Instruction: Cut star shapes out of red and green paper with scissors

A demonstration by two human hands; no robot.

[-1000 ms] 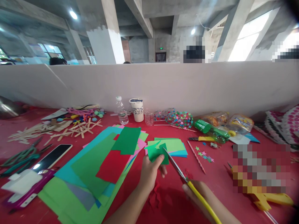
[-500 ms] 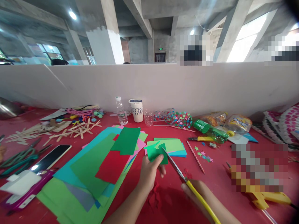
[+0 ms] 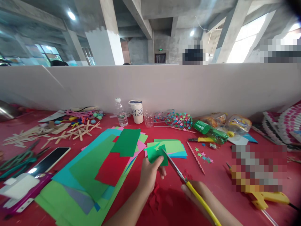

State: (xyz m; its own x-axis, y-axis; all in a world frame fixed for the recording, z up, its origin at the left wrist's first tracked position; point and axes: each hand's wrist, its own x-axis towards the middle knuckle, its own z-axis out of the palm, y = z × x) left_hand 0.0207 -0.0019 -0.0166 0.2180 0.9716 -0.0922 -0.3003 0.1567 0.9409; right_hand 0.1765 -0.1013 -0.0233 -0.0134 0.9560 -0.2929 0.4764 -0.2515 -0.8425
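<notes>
Pinched between the thumb and fingers of my left hand (image 3: pixel 152 172) is a small piece of green paper (image 3: pixel 154 155), partly cut along its top edge. My right hand (image 3: pixel 196 191) grips yellow-handled scissors (image 3: pixel 176 169), whose blade tips meet the paper's upper right part. How far the blades are apart is hard to make out. Red paper scraps (image 3: pixel 154 199) lie on the table below my hands. Behind the held piece is a small stack of light green and blue paper (image 3: pixel 172 147). Larger coloured sheets (image 3: pixel 90 166) spread out to the left, with a red sheet (image 3: pixel 112 169) on top.
A water bottle (image 3: pixel 121 114) and a white cup (image 3: pixel 137 112) stand by the partition (image 3: pixel 150 84). At right lie a green bottle (image 3: pixel 211 131), a utility knife (image 3: pixel 203 139), paper stars (image 3: pixel 203 155) and a yellow glue gun (image 3: pixel 261 196). A phone (image 3: pixel 50 160) and craft sticks (image 3: pixel 72 133) lie left.
The whole view shifts very slightly. Both hands, the green paper and the scissors keep nearly the same positions relative to each other.
</notes>
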